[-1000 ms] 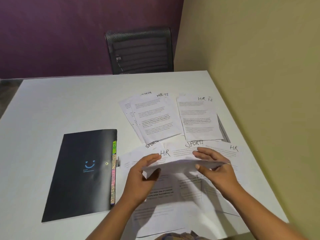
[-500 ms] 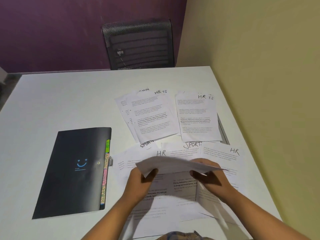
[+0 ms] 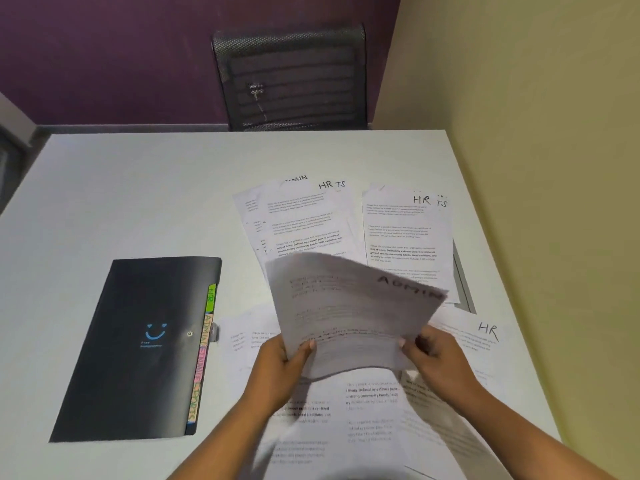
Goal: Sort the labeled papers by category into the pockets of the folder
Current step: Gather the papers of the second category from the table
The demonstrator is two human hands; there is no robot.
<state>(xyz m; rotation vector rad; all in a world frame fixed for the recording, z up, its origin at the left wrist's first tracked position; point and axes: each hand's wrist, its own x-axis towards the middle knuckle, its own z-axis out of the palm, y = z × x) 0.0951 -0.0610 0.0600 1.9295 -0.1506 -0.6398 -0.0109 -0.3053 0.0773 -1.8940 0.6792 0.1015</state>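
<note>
Paper (image 3: 353, 313) marked ADMIN held tilted above tabletop (image 3: 138, 188), bottom edge pinched by left grip (image 3: 280, 368) and right grip (image 3: 436, 358). Closed black folder (image 3: 138, 348) flat at left; other labelled sheets (image 3: 408, 233) spread beneath.

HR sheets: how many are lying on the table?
3. The middle HR sheet lies far, the far-right HR sheet beside it, and the near-right HR sheet closer. The held ADMIN sheet may hide more.
</note>
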